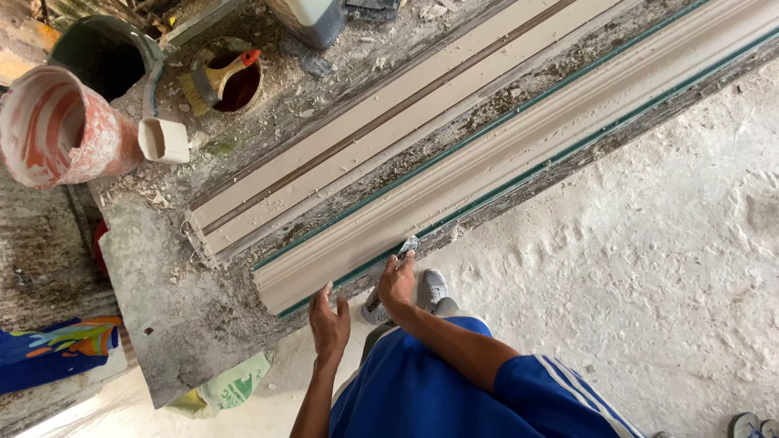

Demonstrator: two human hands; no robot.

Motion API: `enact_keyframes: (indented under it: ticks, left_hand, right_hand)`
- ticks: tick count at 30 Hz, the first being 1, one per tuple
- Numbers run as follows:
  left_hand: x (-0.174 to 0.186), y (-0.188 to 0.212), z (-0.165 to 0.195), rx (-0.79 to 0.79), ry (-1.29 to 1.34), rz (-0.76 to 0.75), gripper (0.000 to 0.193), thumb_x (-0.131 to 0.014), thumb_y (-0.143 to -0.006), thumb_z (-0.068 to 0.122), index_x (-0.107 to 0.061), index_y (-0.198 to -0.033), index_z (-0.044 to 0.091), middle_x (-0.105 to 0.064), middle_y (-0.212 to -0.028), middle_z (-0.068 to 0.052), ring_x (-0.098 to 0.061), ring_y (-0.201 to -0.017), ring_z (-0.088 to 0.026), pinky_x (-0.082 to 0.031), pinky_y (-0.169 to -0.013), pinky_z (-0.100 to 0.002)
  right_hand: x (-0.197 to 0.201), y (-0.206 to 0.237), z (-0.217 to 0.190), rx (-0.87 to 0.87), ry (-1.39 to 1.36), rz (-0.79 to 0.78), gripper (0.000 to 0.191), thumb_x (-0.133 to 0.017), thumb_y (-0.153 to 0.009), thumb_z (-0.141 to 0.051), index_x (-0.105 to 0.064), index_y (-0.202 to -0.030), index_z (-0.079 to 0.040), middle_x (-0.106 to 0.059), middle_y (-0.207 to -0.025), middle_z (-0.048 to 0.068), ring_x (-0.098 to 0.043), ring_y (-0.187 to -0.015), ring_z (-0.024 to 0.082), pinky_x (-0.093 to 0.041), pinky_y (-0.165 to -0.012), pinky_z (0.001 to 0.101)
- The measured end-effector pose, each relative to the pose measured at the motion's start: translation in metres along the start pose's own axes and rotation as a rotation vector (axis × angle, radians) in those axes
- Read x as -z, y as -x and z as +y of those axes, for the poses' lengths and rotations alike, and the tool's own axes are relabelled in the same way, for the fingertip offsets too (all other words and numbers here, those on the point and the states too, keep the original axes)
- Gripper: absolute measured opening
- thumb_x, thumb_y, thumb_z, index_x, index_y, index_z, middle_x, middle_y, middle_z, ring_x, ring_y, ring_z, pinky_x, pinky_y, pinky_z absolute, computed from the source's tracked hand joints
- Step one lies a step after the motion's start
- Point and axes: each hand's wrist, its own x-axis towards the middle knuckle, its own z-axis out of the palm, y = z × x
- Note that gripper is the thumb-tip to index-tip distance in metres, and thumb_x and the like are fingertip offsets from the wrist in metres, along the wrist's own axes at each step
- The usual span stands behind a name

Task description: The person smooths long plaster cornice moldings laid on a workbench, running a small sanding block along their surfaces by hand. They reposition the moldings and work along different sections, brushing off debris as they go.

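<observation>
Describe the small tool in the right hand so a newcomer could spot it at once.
Start at the long workbench and follow the nearer cream moulding to its near edge. There the right hand presses a small scraper blade against it. Unlike the wooden brush in the can, it is thin, grey and plaster-crusted.

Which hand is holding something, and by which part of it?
The right hand grips a small scraper by its handle, blade at the moulding's edge; the left hand holds nothing.

A red-and-white bucket (57,126) lies tipped over. Right beside it sits a small white cup (162,139), and past that a brush (217,77) in a can.
</observation>
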Motion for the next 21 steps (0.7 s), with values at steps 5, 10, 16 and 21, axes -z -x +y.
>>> enact_keyframes:
  ticks: [5, 10, 16, 21]
  left_hand:
    - [0.009, 0.011, -0.009, 0.122, 0.022, -0.014, 0.044, -0.064, -0.096, 0.021, -0.060, -0.134, -0.001, -0.061, -0.128, -0.024, -0.060, -0.119, -0.040, -0.048, -0.100, -0.048]
    - [0.010, 0.022, -0.024, 0.139, 0.030, 0.033, 0.045, -0.063, -0.095, 0.021, -0.060, -0.135, 0.000, -0.062, -0.127, -0.023, -0.061, -0.118, -0.038, -0.049, -0.101, -0.048]
    - [0.007, 0.012, -0.002, 0.091, 0.014, -0.016, 0.046, -0.063, -0.096, 0.022, -0.060, -0.135, -0.001, -0.061, -0.126, -0.024, -0.060, -0.118, -0.040, -0.049, -0.099, -0.050]
    - [0.021, 0.005, 0.022, 0.276, 0.110, -0.068, 0.047, -0.059, -0.096, 0.026, -0.056, -0.137, 0.003, -0.054, -0.132, -0.023, -0.062, -0.114, -0.038, -0.058, -0.088, -0.047]
  right_hand:
    - [0.041, -0.079, 0.004, -0.136, -0.134, 0.111, 0.049, -0.048, -0.105, -0.031, -0.048, -0.141, 0.002, -0.064, -0.109, 0.028, -0.063, -0.097, 0.040, -0.050, -0.091, 0.0458]
    - [0.093, -0.137, 0.000, -0.299, -0.431, 0.058, 0.034, -0.046, -0.106, -0.032, -0.052, -0.122, -0.002, -0.057, -0.091, 0.018, -0.057, -0.079, 0.028, -0.051, -0.071, 0.0485]
    - [0.076, -0.126, 0.018, 0.260, 0.106, 0.336, 0.035, -0.049, -0.107, -0.032, -0.054, -0.123, -0.001, -0.061, -0.090, 0.016, -0.063, -0.074, 0.027, -0.054, -0.063, 0.0435]
    - [0.206, -0.260, 0.020, -0.298, -0.087, -0.078, 0.043, -0.047, -0.109, -0.044, -0.058, -0.108, -0.002, -0.063, -0.079, 0.012, -0.059, -0.063, 0.020, -0.049, -0.054, 0.0368]
